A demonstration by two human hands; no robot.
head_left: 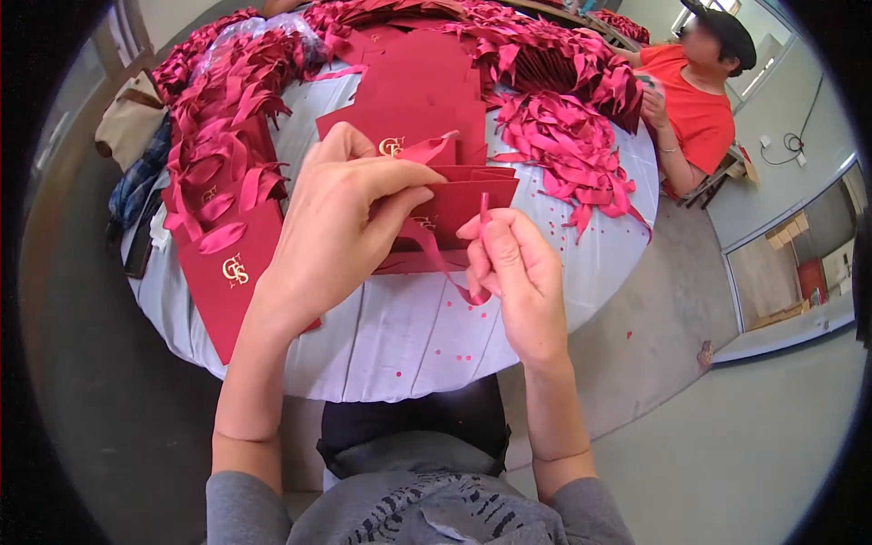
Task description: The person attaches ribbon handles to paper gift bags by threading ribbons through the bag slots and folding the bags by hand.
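Over the table's near part, my left hand (341,213) pinches the upper edge of a red paper bag (445,213) between thumb and fingers. A pink-red ribbon (436,250) hangs from the bag's front and loops down to the right. Just right of the bag, my right hand (516,272) is closed on the ribbon, whose end sticks up above the thumb and forefinger. Behind the bag, red paper bags (418,77) lie flat in an overlapping stack. Part of the held bag is hidden behind my left hand.
Finished-looking bags with ribbon handles (232,263) overlap along the table's left side. A heap of loose ribbons (563,150) lies at the right, with small red dots scattered on the white-covered table (381,341). Across at the far right sits a person (695,100) in a red shirt.
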